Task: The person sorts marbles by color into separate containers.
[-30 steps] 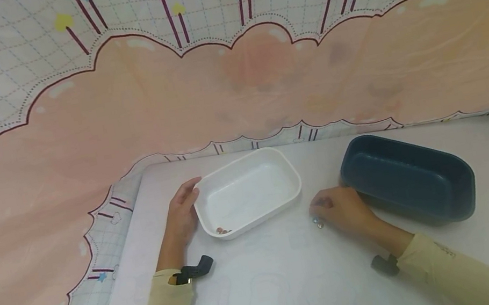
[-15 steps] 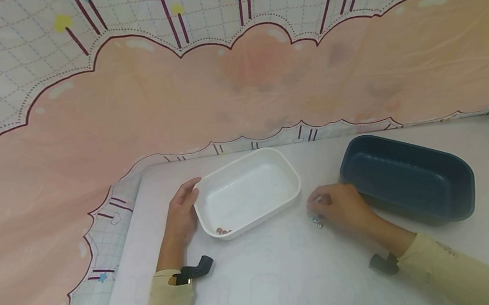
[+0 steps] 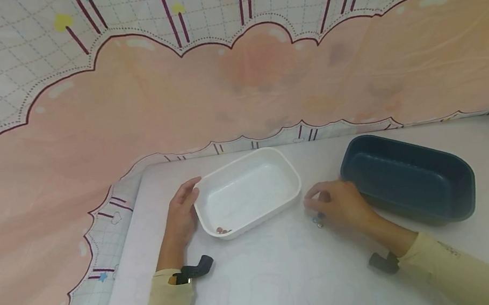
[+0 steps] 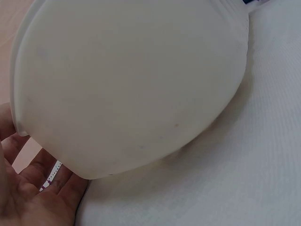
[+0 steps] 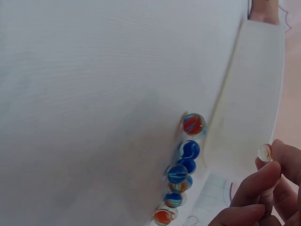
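My left hand (image 3: 181, 212) grips the left end of a white tray (image 3: 250, 187), thumb over the rim; the left wrist view shows fingers (image 4: 40, 169) against its outer wall. Several orange-brown marbles (image 3: 222, 230) lie in the tray's near left corner. Just right of the tray, my right hand (image 3: 344, 203) pinches a clear marble (image 5: 265, 153) with an orange-red swirl between thumb and fingertips, held above the table. Below that hand, several blue and red swirled glass marbles (image 5: 189, 149) sit on the table in a line, mostly hidden by the hand in the head view.
A dark blue tray (image 3: 408, 178) stands on the white table (image 3: 269, 290), right beside my right hand. Behind the table hangs a pink patterned cloth (image 3: 197, 106). Each wrist wears a small black camera mount (image 3: 198, 267).
My right hand has lifted slightly away from the line of marbles, a little up and left toward the white tray. The left hand and both trays have stayed put.
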The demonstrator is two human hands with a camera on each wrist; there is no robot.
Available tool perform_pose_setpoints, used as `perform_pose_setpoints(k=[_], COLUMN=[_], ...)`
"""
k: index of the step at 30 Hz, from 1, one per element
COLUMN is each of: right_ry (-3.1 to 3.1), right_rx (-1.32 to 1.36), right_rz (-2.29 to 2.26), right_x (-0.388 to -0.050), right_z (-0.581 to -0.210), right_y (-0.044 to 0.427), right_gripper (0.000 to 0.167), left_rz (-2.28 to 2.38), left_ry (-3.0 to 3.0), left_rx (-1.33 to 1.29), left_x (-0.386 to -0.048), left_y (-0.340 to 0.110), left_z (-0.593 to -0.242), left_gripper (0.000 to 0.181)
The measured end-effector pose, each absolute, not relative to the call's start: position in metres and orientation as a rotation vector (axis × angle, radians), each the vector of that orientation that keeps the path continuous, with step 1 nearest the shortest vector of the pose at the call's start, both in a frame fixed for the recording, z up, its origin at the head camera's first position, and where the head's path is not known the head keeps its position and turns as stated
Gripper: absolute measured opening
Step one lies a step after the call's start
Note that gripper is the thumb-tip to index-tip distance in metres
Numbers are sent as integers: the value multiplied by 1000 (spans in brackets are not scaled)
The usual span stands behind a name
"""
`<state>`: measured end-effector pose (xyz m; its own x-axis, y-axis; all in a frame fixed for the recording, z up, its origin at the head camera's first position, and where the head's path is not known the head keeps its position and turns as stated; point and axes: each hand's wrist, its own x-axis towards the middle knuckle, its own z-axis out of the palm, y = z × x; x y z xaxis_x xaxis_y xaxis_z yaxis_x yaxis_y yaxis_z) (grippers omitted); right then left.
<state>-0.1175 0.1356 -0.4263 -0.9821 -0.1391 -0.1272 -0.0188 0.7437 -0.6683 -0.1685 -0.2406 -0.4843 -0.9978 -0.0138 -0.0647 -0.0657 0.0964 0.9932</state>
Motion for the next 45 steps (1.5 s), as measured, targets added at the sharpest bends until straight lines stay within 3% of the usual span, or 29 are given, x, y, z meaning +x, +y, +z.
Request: perform_pose_setpoints(k=[45], right_ry=[2773], right_rx=[-195], right_rz=[-1241], right_x=[-128], right_z=[-398], right_y=[118], right_gripper=[23], left_rz=[2155], left_ry=[2221], left_rx=[-101], left_x=[-170], left_y=[-240], left_z=[-484], left_gripper=[40])
